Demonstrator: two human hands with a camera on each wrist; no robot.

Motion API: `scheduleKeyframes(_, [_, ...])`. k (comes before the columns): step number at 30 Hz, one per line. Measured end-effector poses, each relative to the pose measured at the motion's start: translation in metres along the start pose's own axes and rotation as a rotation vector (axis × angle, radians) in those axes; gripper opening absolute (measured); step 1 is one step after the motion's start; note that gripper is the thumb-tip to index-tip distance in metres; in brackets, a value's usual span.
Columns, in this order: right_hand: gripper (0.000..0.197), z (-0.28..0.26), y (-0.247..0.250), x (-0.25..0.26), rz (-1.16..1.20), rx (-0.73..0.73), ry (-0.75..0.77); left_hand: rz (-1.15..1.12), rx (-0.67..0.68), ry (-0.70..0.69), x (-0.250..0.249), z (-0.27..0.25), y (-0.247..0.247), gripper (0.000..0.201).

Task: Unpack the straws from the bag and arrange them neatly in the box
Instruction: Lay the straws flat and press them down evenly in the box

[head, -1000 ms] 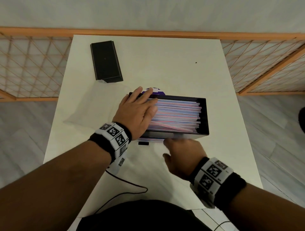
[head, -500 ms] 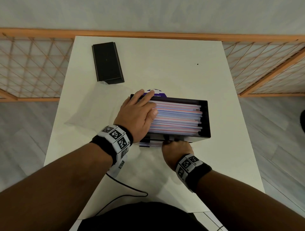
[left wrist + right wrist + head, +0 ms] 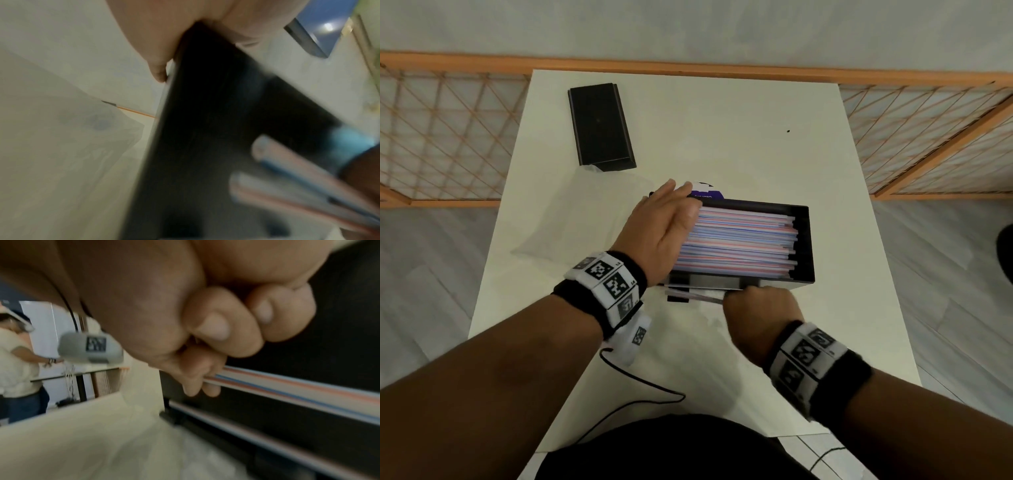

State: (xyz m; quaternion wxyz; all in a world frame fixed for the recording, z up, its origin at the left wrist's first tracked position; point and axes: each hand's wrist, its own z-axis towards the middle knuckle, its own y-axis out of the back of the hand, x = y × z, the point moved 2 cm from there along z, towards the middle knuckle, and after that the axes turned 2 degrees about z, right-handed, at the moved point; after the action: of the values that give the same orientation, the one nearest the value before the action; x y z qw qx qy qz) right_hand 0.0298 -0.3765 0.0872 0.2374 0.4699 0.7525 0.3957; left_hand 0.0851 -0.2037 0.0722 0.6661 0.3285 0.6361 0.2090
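A black box [image 3: 804,240] in the middle of the white table holds a flat layer of red, blue and white striped straws [image 3: 739,240]. My left hand [image 3: 664,233] lies flat with straight fingers over the box's left end and the straw ends; its fingers [image 3: 160,48] lie against the box wall [image 3: 205,129]. My right hand [image 3: 756,308] is curled at the box's near wall and grips a few loose straws [image 3: 698,296] that lie outside the box. In the right wrist view the fingers [image 3: 205,353] close round those straws [image 3: 287,386].
A crumpled clear plastic bag [image 3: 571,222] lies left of the box. A black lid [image 3: 601,126] sits at the back left. A purple-labelled item [image 3: 705,195] peeks out behind the box. A cable [image 3: 640,387] trails near the table's front edge. Another person [image 3: 16,361] stands in the distance.
My right hand went from loosely open to curled round the loose straws at the box's near wall, then shifted slightly right. The left hand stayed flat on the box's left end.
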Motion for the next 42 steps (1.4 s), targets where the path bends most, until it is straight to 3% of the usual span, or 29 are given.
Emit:
scheduleKeyframes(2, [0.025,-0.015,0.022,-0.007,-0.008,-0.085,-0.046,-0.096,-0.042,0.019,-0.01,0.0,0.013,0.058])
scheduleKeyframes(7, [0.01,-0.025,0.075,-0.014,-0.058,-0.313,-0.141,-0.19,-0.19,-0.117,-0.033,0.003,0.03,0.053])
scheduleKeyframes(11, [0.016,0.003,0.079,-0.01,-0.014,-0.29,-0.094,-0.051,-0.268,-0.197,-0.037,0.007,0.025,0.048])
scheduleKeyframes(14, [0.02,0.011,0.067,-0.004,0.055,-0.387,-0.074,0.109,-0.148,-0.184,-0.019,0.009,0.004,0.055])
scheduleKeyframes(17, [0.019,-0.004,0.049,0.003,0.114,-0.578,0.099,0.349,0.036,-0.147,-0.002,0.006,-0.016,0.07])
scheduleKeyframes(18, [0.018,-0.006,0.037,0.006,0.131,-0.551,0.168,0.389,0.049,-0.141,0.0,0.005,-0.019,0.069])
scheduleKeyframes(20, [0.023,-0.001,0.007,0.014,0.112,-0.246,0.212,0.354,0.024,-0.113,-0.002,0.006,-0.019,0.064])
scheduleKeyframes(22, [0.044,0.013,-0.024,0.02,0.105,0.004,0.195,0.298,0.0,-0.089,-0.002,0.007,-0.018,0.059])
scheduleKeyframes(24, [0.064,0.03,-0.044,0.024,0.086,0.1,0.208,0.285,-0.009,-0.095,0.0,0.006,-0.018,0.061])
scheduleKeyframes(30, [0.072,0.047,-0.067,0.03,-0.01,0.045,0.235,0.255,-0.031,-0.104,0.0,0.005,-0.019,0.064])
scheduleKeyframes(33, [0.052,0.039,-0.06,0.029,0.062,-0.023,0.24,0.197,-0.063,-0.105,0.0,0.003,-0.017,0.063])
scheduleKeyframes(36, [0.036,0.035,-0.05,0.019,0.04,-0.106,0.153,0.175,-0.073,-0.113,0.0,0.002,-0.016,0.063])
scheduleKeyframes(42, [0.029,0.045,-0.044,0.004,-0.055,0.019,-0.007,0.104,-0.103,-0.112,0.001,0.001,-0.016,0.059])
